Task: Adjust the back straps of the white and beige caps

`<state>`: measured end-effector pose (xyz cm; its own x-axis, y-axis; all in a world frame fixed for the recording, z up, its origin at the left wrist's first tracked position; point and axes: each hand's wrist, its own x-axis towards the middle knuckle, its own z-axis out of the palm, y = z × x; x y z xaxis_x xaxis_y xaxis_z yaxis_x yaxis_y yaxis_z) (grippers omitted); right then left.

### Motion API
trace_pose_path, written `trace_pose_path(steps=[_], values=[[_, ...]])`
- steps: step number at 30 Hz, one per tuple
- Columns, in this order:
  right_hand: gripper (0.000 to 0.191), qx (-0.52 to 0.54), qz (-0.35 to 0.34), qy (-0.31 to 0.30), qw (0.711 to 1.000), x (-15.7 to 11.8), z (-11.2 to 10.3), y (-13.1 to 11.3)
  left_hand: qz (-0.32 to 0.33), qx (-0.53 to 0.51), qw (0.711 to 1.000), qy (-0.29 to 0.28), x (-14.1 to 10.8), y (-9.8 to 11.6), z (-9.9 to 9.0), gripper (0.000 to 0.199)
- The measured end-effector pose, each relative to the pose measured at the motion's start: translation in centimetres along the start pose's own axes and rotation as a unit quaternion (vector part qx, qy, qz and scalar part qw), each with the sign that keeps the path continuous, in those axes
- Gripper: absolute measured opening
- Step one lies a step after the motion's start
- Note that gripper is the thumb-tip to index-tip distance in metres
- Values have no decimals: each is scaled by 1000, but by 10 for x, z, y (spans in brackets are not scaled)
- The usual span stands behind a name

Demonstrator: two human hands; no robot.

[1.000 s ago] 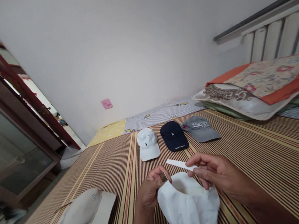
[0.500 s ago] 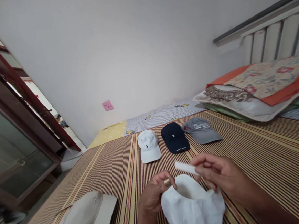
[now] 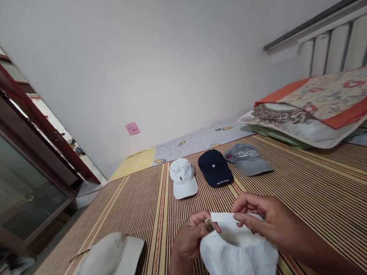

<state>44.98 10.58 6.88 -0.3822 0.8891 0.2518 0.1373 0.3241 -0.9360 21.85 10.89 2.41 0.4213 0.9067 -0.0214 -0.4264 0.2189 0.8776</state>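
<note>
A white cap (image 3: 239, 260) lies at the bottom middle with its back opening facing up. My left hand (image 3: 189, 236) is closed at the left of that opening, pinching the side that carries a brass-coloured buckle (image 3: 209, 225). Between thumb and fingers, my right hand (image 3: 266, 218) holds the cap's white back strap (image 3: 220, 217), its free end pointing left. The strap's end is close to the buckle; whether it touches cannot be seen. A beige cap (image 3: 98, 267) rests on the mat left of my hands.
Beyond my hands, a white cap with a small dark logo (image 3: 184, 177), a navy cap (image 3: 215, 169) and a grey cap (image 3: 248, 160) sit in a row on the striped mat (image 3: 137, 196). Pillows (image 3: 315, 118) lie at the right, below a radiator (image 3: 338, 47).
My right hand has brought the strap down and left, from above the opening to beside the buckle. The buckle in my left hand has turned and shows more of its face.
</note>
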Motion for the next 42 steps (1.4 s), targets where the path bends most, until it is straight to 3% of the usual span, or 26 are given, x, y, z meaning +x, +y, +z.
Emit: trace_pose_path(steps=[17, 24, 33, 42], values=[[15, -23, -2, -17, 1000, 0, -2, 1, -11, 16, 1000, 0, -2, 5, 4, 36], [15, -9, -8, -52, 999, -1, -3, 0, -13, 3, 1000, 19, -1, 3, 2, 44], [20, -19, 6, -37, 999, -2, -9, 3, -14, 13, 999, 26, -1, 1, 1, 36], [13, -11, 0, -65, 998, -2, -3, 0, -8, 17, 1000, 13, -2, 3, 2, 50]])
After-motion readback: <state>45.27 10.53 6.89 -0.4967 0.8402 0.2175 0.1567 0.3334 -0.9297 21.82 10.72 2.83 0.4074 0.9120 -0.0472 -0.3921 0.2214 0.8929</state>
